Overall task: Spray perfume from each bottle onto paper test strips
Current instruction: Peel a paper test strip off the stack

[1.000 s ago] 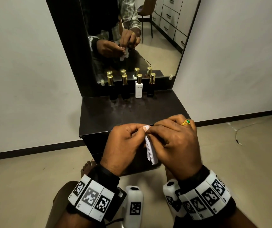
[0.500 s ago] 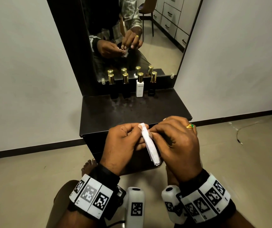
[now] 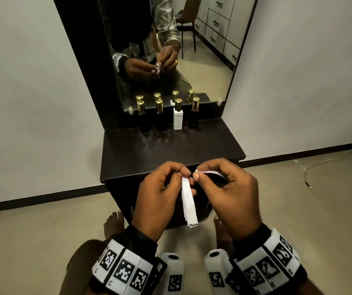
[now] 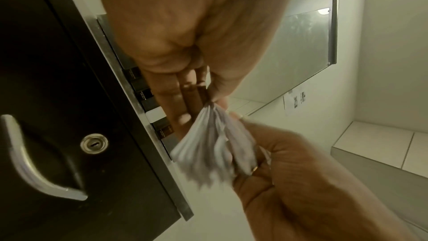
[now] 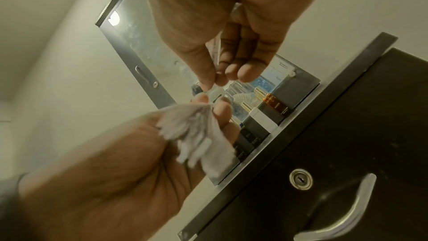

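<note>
Test strips (image 3: 189, 202): bundle pinched at top end by left hand (image 3: 160, 201), long axis hanging down, just this side of bench (image 3: 170, 150) front edge. One strip (image 3: 208, 172) peeled off, pinched in right hand (image 3: 228, 194), lying sideways, away from bundle. Perfume bottles (image 3: 178, 117) upright at far edge of bench, well apart; right hand marginally nearer.

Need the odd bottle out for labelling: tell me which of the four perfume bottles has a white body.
The white bottle, third from the left in the row by the mirror; the other three have dark bodies, and all four have gold caps.

A home bedroom: dark dressing table (image 3: 170, 150) with mirror (image 3: 170, 50), drawers reflected behind.
</note>
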